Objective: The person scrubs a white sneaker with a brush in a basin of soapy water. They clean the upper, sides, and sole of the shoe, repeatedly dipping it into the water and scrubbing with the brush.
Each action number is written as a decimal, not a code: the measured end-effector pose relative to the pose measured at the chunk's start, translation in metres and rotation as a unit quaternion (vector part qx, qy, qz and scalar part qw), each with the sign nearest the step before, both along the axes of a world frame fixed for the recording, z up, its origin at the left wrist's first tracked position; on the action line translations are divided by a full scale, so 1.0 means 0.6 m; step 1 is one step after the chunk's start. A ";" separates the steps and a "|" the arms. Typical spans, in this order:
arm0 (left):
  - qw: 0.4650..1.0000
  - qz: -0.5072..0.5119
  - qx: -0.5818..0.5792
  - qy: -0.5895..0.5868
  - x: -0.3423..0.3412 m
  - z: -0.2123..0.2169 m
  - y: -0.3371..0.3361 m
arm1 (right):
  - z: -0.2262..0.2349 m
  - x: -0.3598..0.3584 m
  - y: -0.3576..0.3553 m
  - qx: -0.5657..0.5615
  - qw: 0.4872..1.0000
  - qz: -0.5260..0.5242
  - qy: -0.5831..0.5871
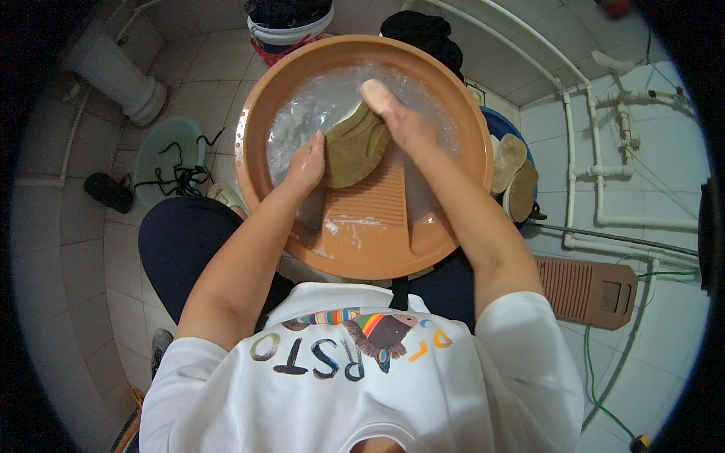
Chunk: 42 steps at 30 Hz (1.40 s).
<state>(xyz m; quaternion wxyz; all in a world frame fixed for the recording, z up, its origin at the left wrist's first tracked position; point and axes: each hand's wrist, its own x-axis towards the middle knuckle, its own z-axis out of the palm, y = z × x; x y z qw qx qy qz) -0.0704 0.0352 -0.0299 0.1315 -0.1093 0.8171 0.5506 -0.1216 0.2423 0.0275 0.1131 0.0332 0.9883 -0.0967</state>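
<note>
Over the large orange-brown basin I hold an olive-brown insole, its ribbed face up and a pale edge along its far side. My left hand grips its left edge, with most of the fingers hidden beneath. My right hand, slightly blurred, is closed at the insole's far right side. A pale rounded shape stands out at its fingertips; whether that is soap or fingers I cannot tell. Under the insole slopes the basin's built-in ridged washboard, flecked with suds. Cloudy, foamy water lies around it.
A pale green basin with dark laces stands at left, beside a dark shoe. Insoles rest on a blue tub at right, near a brown washboard. Behind are a filled bucket and dark cloth. White pipes line the wall.
</note>
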 end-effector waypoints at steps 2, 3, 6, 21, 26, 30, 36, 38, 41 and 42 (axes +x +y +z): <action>1.000 -0.002 0.012 -0.014 0.003 0.014 -0.001 | 0.020 0.030 -0.008 0.015 0.993 0.117 -0.005; 1.000 -0.009 0.020 -0.020 0.004 0.021 0.003 | 0.001 0.016 0.021 -0.001 0.996 0.086 0.006; 0.997 -0.040 0.066 0.009 -0.004 -0.010 0.001 | -0.034 -0.017 0.085 -0.073 0.995 -0.025 0.064; 0.881 0.028 0.365 -0.301 -0.005 0.038 -0.014 | 0.001 0.151 -0.053 0.015 0.991 0.127 0.039; 0.862 0.001 0.410 -0.299 -0.013 0.002 -0.022 | 0.004 0.156 -0.037 -0.001 0.975 0.217 0.042; 0.873 0.008 0.401 -0.278 -0.020 -0.016 -0.014 | -0.007 0.086 0.045 -0.078 0.995 -0.052 0.019; 0.889 0.037 0.384 -0.248 -0.020 -0.018 -0.011 | -0.158 0.081 0.145 -0.090 0.987 -0.136 -0.001; 0.897 0.059 0.370 -0.234 -0.017 -0.006 -0.008 | -0.169 0.079 0.145 -0.134 0.980 -0.143 0.015; 0.903 0.076 0.351 -0.237 -0.018 -0.014 -0.010 | -0.092 0.091 0.061 -0.266 0.944 -0.140 0.139; 0.900 0.071 0.356 -0.239 -0.024 -0.031 -0.012 | -0.068 0.096 0.026 -0.342 0.913 -0.140 0.173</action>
